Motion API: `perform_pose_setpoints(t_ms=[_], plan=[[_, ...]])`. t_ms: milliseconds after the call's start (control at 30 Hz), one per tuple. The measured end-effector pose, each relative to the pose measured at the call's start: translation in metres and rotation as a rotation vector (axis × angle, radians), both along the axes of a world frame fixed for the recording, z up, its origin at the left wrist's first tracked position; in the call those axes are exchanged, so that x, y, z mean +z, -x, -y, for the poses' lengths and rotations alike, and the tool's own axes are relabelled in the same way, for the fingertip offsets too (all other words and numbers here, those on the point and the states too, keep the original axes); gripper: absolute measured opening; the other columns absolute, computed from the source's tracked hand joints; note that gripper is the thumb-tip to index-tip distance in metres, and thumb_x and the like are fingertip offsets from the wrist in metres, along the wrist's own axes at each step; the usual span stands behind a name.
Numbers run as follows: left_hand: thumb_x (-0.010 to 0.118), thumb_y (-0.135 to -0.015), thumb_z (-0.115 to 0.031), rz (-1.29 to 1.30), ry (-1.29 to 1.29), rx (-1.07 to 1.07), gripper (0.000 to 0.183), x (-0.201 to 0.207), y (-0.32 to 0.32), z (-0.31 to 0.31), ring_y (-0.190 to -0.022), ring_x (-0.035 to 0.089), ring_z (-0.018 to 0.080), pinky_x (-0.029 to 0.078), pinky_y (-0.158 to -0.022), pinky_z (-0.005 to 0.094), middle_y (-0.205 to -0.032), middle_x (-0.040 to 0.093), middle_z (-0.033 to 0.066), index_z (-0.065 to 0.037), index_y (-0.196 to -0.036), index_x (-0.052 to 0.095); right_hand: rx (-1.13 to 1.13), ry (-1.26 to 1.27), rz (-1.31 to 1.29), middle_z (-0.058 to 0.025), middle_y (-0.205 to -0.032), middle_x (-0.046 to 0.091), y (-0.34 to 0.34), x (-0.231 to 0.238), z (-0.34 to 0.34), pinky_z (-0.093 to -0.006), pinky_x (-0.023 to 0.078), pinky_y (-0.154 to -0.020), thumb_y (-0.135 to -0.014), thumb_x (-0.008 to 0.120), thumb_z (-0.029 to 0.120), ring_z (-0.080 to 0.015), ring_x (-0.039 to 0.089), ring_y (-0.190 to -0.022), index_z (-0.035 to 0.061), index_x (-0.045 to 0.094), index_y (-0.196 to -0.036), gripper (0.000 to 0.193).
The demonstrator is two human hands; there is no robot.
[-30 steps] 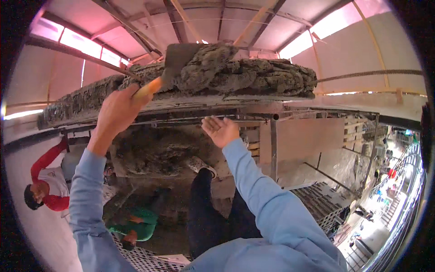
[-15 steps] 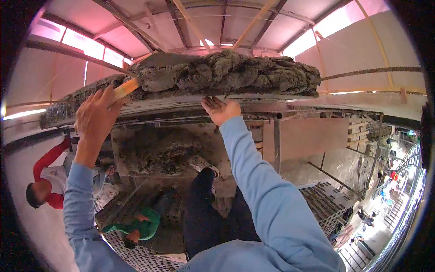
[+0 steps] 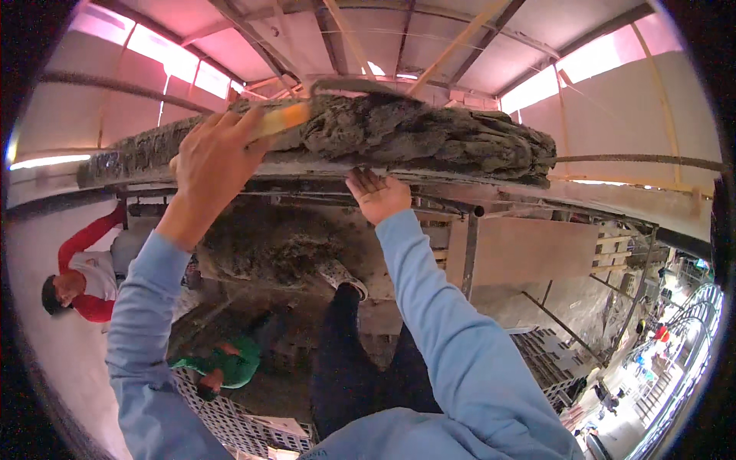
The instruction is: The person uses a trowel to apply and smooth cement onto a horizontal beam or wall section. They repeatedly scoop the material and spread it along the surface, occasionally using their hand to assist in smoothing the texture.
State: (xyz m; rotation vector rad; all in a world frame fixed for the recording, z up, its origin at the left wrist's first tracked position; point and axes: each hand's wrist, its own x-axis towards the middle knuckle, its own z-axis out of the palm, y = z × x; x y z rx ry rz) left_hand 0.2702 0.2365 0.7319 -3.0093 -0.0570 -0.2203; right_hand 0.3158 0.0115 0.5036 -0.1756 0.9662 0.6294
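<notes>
My left hand (image 3: 218, 165) is wrapped round the yellow-orange handle (image 3: 282, 119) of a trowel. The trowel's dark blade (image 3: 360, 86) lies over the top of a thick, lumpy bank of wet grey mortar (image 3: 429, 134), partly blurred. That bank runs across in front of me on a long pale ledge (image 3: 460, 175). Under the ledge's front edge is my right hand (image 3: 379, 192), palm up, fingers stretched and smeared with grey. Its fingertips are at the edge; whether they press on it I cannot tell.
Below the ledge, a platform bears a dark mortar heap (image 3: 284, 249) beside my shoe (image 3: 341, 277). A metal post (image 3: 471, 253) stands right of it. Lower down are a person in red and white (image 3: 84, 276) and a person in green (image 3: 234, 360). Roof beams (image 3: 399, 38) cross overhead.
My left hand has moved right with the trowel, its blade now further along the mortar. My right hand stays beneath the ledge. The whole view has shifted slightly.
</notes>
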Motion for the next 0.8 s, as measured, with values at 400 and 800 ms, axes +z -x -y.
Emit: perform_pose_setpoints(t_ms=[400, 800], plan=[[0.080, -0.081, -0.026, 0.098, -0.192, 0.173, 0.040, 0.024, 0.085, -0.033, -0.086, 0.065, 0.0289, 0.054, -0.076, 0.0414, -0.093, 0.067, 0.0070, -0.011, -0.116, 0.068, 0.058, -0.015, -0.041, -0.0332, -0.145, 0.041, -0.009, 0.000, 0.002, -0.0585, 0.033, -0.119, -0.110, 0.022, 0.029, -0.0486, 0.041, -0.137, -0.0157, 0.026, -0.145, 0.057], [0.080, -0.079, -0.028, 0.017, -0.004, 0.206, 0.042, 0.000, 0.108, -0.010, -0.085, 0.066, 0.0293, 0.053, -0.073, 0.0418, -0.093, 0.069, 0.0074, -0.010, -0.115, 0.067, 0.056, -0.009, 0.023, -0.0327, -0.145, 0.040, -0.009, -0.003, 0.003, -0.0588, 0.032, -0.121, -0.110, 0.020, 0.025, -0.0463, 0.040, -0.138, -0.0157, 0.032, -0.140, 0.052]])
